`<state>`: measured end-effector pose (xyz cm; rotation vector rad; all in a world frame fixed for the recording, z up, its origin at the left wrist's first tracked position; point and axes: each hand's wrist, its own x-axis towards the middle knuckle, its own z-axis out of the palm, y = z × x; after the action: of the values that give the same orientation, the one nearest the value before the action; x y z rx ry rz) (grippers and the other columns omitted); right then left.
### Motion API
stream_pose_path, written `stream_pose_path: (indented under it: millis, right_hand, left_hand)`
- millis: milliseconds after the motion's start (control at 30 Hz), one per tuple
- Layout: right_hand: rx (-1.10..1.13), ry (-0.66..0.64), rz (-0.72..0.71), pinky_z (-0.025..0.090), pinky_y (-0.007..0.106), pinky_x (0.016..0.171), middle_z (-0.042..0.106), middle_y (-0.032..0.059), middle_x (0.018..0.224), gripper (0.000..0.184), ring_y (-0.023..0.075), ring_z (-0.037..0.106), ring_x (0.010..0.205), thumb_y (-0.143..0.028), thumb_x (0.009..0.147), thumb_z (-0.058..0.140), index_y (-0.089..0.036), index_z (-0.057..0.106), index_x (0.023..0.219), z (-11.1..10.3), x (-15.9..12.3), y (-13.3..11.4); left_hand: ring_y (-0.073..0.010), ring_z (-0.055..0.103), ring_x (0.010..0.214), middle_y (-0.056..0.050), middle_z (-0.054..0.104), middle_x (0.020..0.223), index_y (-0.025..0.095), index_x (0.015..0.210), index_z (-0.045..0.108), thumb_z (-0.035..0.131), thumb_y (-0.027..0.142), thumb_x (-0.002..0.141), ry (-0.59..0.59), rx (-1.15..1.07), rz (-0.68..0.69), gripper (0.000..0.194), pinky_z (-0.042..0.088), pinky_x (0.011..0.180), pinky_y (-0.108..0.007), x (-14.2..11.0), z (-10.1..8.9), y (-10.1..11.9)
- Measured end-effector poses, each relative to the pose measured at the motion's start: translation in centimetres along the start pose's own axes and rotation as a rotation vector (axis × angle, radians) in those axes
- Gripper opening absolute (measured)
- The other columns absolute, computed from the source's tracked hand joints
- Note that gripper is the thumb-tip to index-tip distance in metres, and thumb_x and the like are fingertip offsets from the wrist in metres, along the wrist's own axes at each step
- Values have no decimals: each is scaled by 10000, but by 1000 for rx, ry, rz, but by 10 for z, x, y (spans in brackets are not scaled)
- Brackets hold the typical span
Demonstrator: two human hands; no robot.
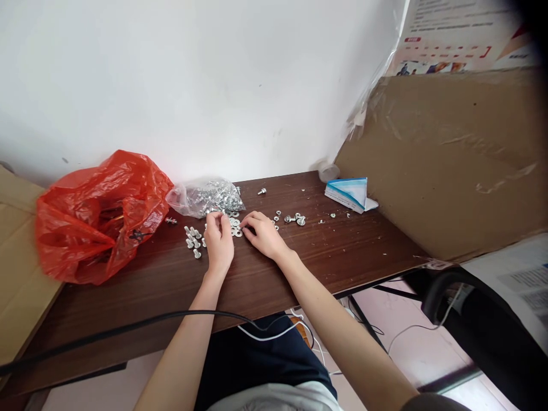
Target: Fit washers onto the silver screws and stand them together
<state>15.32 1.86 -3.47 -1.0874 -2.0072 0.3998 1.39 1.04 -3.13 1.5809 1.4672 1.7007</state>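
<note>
My left hand (219,240) is closed, with a small silver bolt (223,212) showing at its fingertips. Just right of it, a cluster of flat metal washers (235,224) lies on the brown table. At the edge of that cluster, my right hand (262,235) has thumb and forefinger pinched on a washer, which the fingers mostly hide. Several loose bolts (193,237) stand and lie left of my left hand. Beyond my right hand are small nuts (278,213) and a few bolts with parts fitted on them (301,220).
A clear bag of hardware (209,195) lies behind my hands, beside a red plastic bag (103,217). A lone bolt (262,192) is near the wall. A blue-and-white packet (346,193) leans by a large cardboard box (449,160). A black cable (128,324) crosses the front.
</note>
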Motion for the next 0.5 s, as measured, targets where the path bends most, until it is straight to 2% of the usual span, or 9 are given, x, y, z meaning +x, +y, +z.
stream_pose_path:
  millis: [133,267,367,500]
  right_hand:
    - [47,71,-26,478,331,877,646,82,967,199,195,593,933,-73,863,476,-170,650,872,0,1,0]
    - [70,212,13,482,314,850,646,57,932,227,184,606,903,-66,855,458,-192,647,859,-5,1,-1]
    - [-1,306,87,479,313,812,642,71,935,224,193,603,877,-87,873,445,-190,644,875,-11,1,-1]
    - [-179,360,209,445,336,837,649,105,974,206,218,577,888,-119,905,435,-172,631,940,-18,1,-2]
  left_hand:
    - [-160,628,776,-41,624,845,200,930,482,519,298,880,-4,49,7,116,456,666,-261,-1,-1,6]
    - [-159,640,764,-39,643,823,206,928,443,477,266,891,-25,29,29,79,462,661,-262,-3,-2,10]
    - [-146,624,749,-23,638,794,213,904,419,432,215,901,0,61,65,14,459,712,-270,-2,-3,11]
    - [-132,562,658,18,569,689,219,870,400,369,126,888,25,114,46,100,427,704,-267,-1,-5,9]
